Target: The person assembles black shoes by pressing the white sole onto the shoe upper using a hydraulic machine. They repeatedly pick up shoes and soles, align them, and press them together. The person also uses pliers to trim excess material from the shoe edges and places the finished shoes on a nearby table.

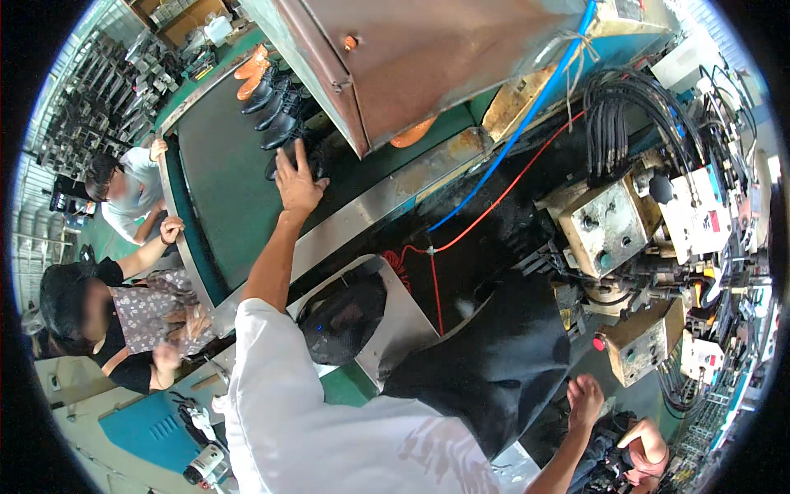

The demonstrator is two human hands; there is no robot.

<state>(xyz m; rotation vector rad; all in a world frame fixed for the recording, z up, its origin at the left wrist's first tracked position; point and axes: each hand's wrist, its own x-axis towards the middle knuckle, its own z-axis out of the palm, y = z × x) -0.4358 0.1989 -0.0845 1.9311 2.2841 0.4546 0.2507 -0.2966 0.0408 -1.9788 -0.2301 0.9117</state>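
My left hand point(296, 183), on a white-sleeved arm, reaches out over the dark green conveyor belt point(222, 189). It lies flat with fingers extended on a black boot point(318, 161), last in a row of black boots point(276, 111). My right hand point(585, 401) comes up from the lower edge and grips the lower right edge of a large black boot point(494, 354). That boot is mounted on the machine in front of me. A black moulded part point(341, 317) sits in a metal shield left of it.
A brown metal hood point(411, 58) overhangs the belt, with orange boots point(251, 70) at its far end. Two other people point(123, 185) point(123, 317) stand along the belt's left side. Metal blocks point(605, 226), black hoses point(617, 115) and blue and red lines crowd the right.
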